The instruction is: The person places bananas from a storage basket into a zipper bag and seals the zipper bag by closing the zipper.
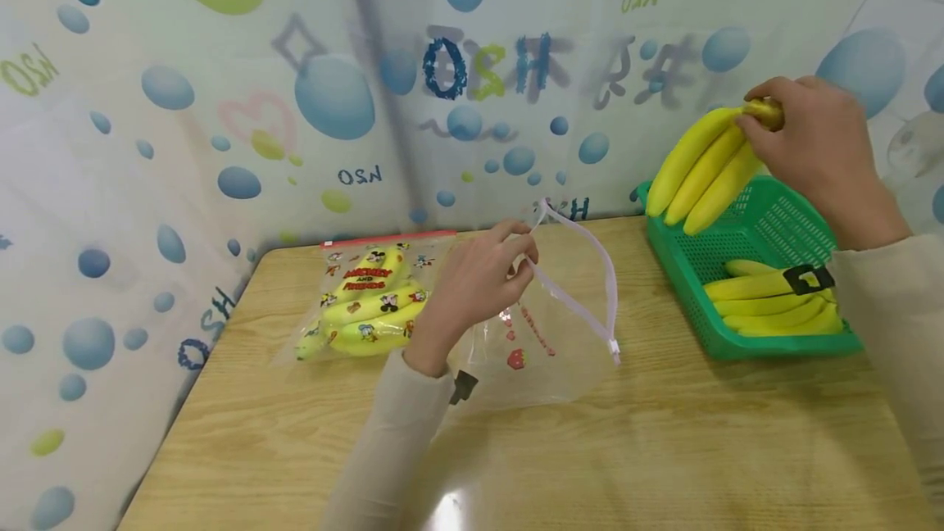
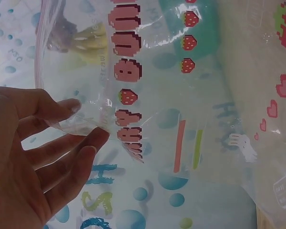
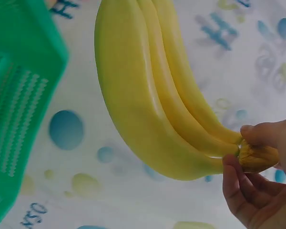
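My right hand (image 1: 819,142) grips a bunch of bananas (image 1: 704,166) by its brown stem, up over the rim of a green basket (image 1: 682,301). In the right wrist view the bananas (image 3: 148,90) curve away from the pinching fingers. With its thumb and fingers my left hand (image 1: 483,277) pinches the edge of a clear zip bag (image 1: 560,367), whose lilac-edged mouth gapes toward the right. Strawberries and pink letters are printed on that bag (image 2: 181,95). More bananas (image 1: 782,301) lie inside the basket, partly behind my right forearm.
Left of my left hand lies another clear bag (image 1: 369,293) with a red zip strip, cartoon prints and bananas inside. Everything stands on a wooden table (image 1: 649,449). A patterned curtain (image 1: 354,170) hangs right behind its back edge.
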`<state>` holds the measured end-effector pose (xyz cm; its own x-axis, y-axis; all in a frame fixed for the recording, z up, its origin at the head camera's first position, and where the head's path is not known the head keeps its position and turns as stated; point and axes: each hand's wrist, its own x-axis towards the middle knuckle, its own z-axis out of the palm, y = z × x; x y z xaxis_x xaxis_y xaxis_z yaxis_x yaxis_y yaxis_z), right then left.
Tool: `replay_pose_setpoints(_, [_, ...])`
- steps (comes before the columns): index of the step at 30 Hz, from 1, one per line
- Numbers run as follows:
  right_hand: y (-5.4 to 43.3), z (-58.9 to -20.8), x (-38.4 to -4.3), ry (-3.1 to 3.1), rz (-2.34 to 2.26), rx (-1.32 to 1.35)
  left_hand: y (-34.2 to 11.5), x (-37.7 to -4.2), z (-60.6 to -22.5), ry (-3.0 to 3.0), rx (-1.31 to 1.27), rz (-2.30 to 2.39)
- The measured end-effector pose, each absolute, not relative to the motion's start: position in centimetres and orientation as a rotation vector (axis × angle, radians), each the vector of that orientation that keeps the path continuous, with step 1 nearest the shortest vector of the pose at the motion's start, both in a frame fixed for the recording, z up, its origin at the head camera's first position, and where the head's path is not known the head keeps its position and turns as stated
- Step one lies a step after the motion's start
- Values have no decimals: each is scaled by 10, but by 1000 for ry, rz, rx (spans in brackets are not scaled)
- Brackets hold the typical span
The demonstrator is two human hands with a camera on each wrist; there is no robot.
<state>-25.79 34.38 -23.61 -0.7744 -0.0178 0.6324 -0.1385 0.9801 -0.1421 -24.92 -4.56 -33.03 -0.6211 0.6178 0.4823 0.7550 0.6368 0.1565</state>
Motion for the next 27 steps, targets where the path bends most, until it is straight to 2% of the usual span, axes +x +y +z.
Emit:
replay_pose_setpoints(13, [280, -223, -219, -2162, 467, 331, -47, -249, -332, -2469, -1080, -470])
replay_pose_setpoints(27, [249, -254, -193, -2088, 772, 255, -48, -250, -331, -2484, -1071, -471])
